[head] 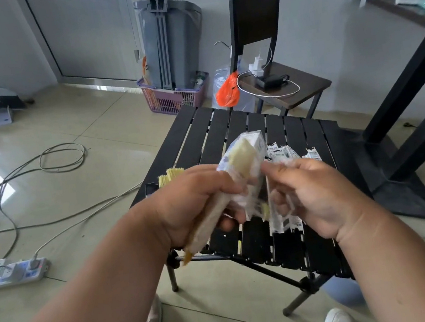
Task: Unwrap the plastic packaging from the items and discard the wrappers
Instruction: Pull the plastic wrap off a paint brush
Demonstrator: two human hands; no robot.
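Note:
My left hand [193, 205] grips the wooden handle of a paint brush [241, 156] whose pale bristle head sticks up inside a clear plastic wrapper [251, 144]. My right hand [318, 194] pinches the loose lower part of that wrapper, right next to the left hand, above the black slatted table [218, 132]. Behind my left hand, the bristles of unwrapped brushes [171, 176] lie at the table's left edge. Several wrapped items [284, 151] with printed labels lie on the table behind my right hand.
A grey bin [169, 43] stands in a purple basket [169, 98] by the wall. A dark chair [276, 79] with a charger and an orange bag [227, 92] is behind the table. Cables and a power strip [13, 273] lie on the floor left. A larger table's leg [404, 159] is right.

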